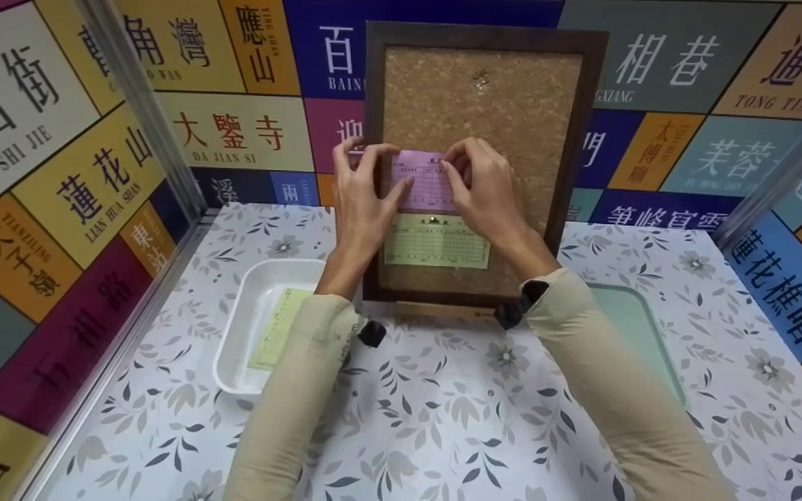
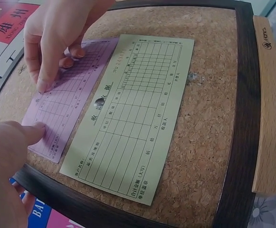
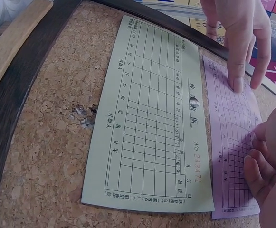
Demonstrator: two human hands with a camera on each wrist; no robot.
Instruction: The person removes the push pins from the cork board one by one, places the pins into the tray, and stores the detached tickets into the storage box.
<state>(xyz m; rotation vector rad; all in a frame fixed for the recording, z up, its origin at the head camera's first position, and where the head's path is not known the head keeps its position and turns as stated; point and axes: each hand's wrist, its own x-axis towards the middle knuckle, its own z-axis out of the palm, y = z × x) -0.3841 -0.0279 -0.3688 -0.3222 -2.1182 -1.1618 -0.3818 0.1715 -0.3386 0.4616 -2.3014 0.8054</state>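
A pink receipt slip point(image 1: 418, 186) lies against the cork board point(image 1: 484, 115), just above a pale green receipt slip point(image 1: 436, 243). My left hand point(image 1: 363, 188) is at the pink slip's left end, its straight thumb point(image 2: 31, 133) pressing the paper. Other left fingers reach past the board's dark frame point(image 2: 42, 183). My right hand point(image 1: 488, 184) has its fingers bent, with thumb and fingertips bunched at the slip's heading; I cannot tell whether they pinch something small. One round metal thumbtack point(image 2: 99, 102) is stuck through the green slip's heading.
A white tray point(image 1: 223, 365) with green slips point(image 1: 279, 330) in it stands to the left. At right, my sleeve partly covers a mint-green tray point(image 1: 651, 348). The board leans upright on a wooden ledge point(image 2: 270, 109), before a sign-patterned wall point(image 1: 241, 132).
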